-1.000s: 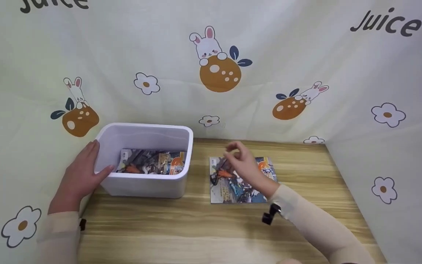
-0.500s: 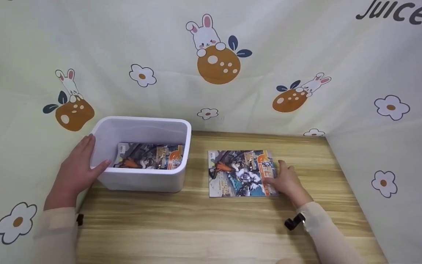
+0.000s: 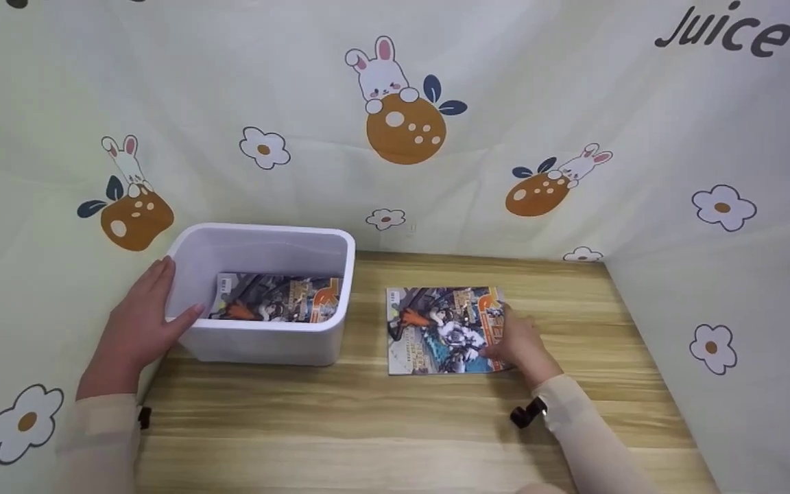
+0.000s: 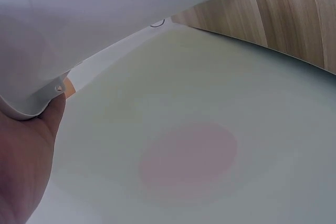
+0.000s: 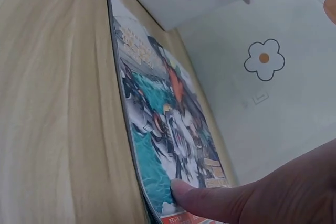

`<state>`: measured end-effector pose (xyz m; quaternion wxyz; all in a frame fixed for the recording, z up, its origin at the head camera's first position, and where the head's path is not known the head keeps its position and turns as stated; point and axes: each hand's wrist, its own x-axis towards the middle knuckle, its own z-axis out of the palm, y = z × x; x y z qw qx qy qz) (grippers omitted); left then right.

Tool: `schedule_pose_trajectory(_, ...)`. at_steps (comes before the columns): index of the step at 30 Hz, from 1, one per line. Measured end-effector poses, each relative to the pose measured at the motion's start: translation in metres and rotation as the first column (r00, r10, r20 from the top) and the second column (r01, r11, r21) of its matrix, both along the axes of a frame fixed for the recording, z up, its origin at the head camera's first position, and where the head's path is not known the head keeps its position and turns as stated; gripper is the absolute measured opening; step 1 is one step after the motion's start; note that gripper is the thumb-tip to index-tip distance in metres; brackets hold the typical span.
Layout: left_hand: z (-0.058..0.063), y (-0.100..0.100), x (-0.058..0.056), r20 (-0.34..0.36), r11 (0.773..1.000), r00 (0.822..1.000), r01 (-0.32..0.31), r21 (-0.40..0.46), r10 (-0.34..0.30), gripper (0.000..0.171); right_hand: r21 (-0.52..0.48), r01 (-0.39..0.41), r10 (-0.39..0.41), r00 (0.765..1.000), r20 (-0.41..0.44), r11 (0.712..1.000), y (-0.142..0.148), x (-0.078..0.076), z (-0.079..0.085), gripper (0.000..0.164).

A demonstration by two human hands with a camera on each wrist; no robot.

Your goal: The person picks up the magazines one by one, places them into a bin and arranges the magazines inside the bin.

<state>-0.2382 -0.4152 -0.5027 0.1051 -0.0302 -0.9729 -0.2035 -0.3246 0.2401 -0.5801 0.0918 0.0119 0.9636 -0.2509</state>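
A white plastic bin (image 3: 265, 346) stands at the left of the wooden table in the head view. My left hand (image 3: 138, 322) holds its left side, the thumb over the rim and the fingers along the outside. Inside the bin lies a magazine (image 3: 275, 300) with a colourful cover. Right of the bin, a like magazine (image 3: 436, 336) lies face up on the table. My right hand (image 3: 524, 346) pinches its right edge. In the right wrist view the thumb (image 5: 202, 199) presses on the cover and that end curves up slightly; the fingers beneath are hidden.
The wooden table (image 3: 340, 425) has a pale curtain (image 3: 313, 185) with rabbits, oranges and flowers behind it and along both sides. The bin's back and left side stand close to the curtain.
My right hand has come down from above the magazine to its right edge and now pinches it there. My left hand stays on the bin.
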Motion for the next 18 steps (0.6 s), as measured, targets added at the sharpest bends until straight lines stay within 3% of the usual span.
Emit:
schedule_pose_trajectory(9, 0.001, 0.003, -0.005, 0.006, 1.0, 1.0, 0.011, -0.001, -0.011, 0.108, 0.026, -0.009, 0.007, 0.999, 0.05, 1.0, -0.004, -0.003, 0.009, 0.13)
schedule_pose_trajectory(18, -0.001, -0.002, -0.001, -0.005, 1.0, 1.0, 0.013, 0.016, -0.013, 0.108, -0.046, 0.003, 0.0, 0.998, 0.07, 0.999, 0.001, -0.01, -0.001, 0.137)
